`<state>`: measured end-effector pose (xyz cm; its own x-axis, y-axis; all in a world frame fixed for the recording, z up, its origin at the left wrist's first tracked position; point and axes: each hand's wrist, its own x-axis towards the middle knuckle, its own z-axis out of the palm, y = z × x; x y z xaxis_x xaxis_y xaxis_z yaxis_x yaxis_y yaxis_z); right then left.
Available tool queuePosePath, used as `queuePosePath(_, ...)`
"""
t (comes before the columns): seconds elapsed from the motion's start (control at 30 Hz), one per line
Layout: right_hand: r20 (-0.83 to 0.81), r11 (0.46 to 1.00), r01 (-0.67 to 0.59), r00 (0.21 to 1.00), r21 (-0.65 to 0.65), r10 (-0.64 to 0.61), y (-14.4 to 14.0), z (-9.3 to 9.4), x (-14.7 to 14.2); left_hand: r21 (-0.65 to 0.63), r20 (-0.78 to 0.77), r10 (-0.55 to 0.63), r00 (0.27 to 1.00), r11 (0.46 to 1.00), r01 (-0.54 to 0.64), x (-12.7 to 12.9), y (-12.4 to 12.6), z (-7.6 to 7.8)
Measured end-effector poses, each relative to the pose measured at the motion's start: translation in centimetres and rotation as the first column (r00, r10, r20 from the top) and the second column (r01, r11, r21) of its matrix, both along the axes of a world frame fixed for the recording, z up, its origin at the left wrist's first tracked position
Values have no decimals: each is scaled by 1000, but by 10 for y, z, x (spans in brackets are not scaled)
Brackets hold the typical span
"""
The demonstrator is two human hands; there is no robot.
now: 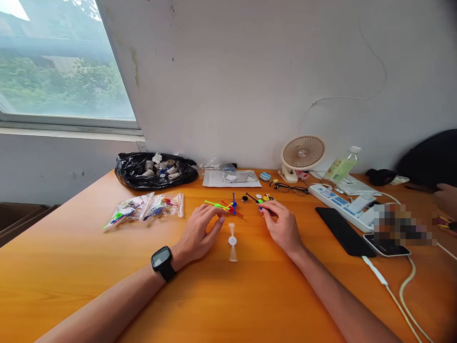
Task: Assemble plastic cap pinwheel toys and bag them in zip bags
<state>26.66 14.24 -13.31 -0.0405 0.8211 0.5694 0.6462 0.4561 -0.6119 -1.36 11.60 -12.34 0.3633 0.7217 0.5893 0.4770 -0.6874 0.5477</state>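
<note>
My left hand [200, 233] rests palm down on the orange table [107, 267], fingers spread and empty, its fingertips just short of a cluster of coloured plastic sticks [228, 206]. A black watch [162, 261] sits on that wrist. My right hand [282, 226] lies on the table with its fingertips touching small coloured round pieces [262, 198]; whether it pinches one is unclear. Between the hands a small white spinner piece [232, 241] is blurred, as if turning.
Two clear bags of coloured parts [146, 207] lie left. A black bag [155, 170], a small fan [303, 155], glasses [291, 188], a bottle [342, 164], a power strip [339, 202], phones [344, 231] and cables [403, 290] fill the back and right. Another person's hand [446, 197] shows far right.
</note>
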Motion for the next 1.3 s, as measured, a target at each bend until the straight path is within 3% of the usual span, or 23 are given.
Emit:
queuePosePath(0.27, 119, 1000, -2, 993, -22, 5, 5, -7, -1, -1, 4, 3, 1000, 1000, -3, 0, 1, -1)
queuePosePath(0.43, 81, 996, -27, 996, -88, 34, 3, -8, -3, 4, 11, -1, 1000, 1000, 1, 0, 0, 0)
queuePosePath(0.73, 86, 997, -12, 996, -75, 19, 1, -3, -5, 10, 12, -12, 1000, 1000, 12, 0, 1, -1)
queuePosePath(1.1, 194, 967, 226, 950, 114, -245, -8, 23, 10, 13, 19, -23, 1000, 1000, 23, 0, 0, 1)
queuePosePath(1.3, 198, 971, 233, 951, 51, -239, -5, 20, 16, -18, -40, -205, 978, 979, 205, 0, -7, 6)
